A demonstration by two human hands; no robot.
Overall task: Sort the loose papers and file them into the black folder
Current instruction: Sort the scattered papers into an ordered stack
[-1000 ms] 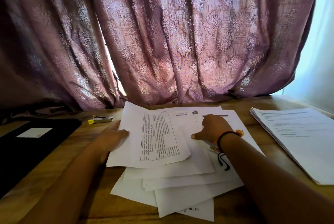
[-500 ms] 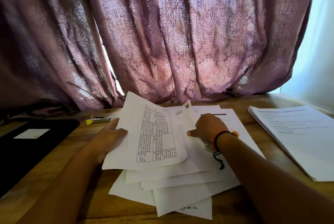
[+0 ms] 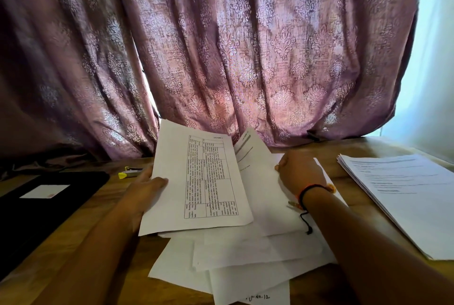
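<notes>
- A wooden table [image 3: 356,196] stands against a mauve patterned curtain [image 3: 245,58], which hangs down to the table's far edge.
- The loose papers [image 3: 245,255] lie in an untidy, overlapping pile in the middle of the table and reach almost to its near edge.
- On top of the pile is a printed sheet [image 3: 196,181] with a ruled grid of text. Its far end is raised off the pile.
- The left hand [image 3: 145,191] holds this sheet by its left edge, thumb on top and fingers underneath.
- Just right of it a second sheet [image 3: 248,152] stands tilted up, with its printed lines facing the first sheet.
- The right hand [image 3: 299,172] is at that sheet's right side with its back to the camera and its fingers curled. Whether it pinches the paper cannot be told.
- A black and orange band [image 3: 312,189] is on the right wrist.
- The black folder [image 3: 36,211] lies closed along the left edge of the table, apart from the pile, with a white label [image 3: 44,191] on its cover.
- A small yellow-ended object [image 3: 130,172] lies near the far edge, between the folder and the pile.
- A neat stack of printed pages [image 3: 405,196] lies along the right edge.
</notes>
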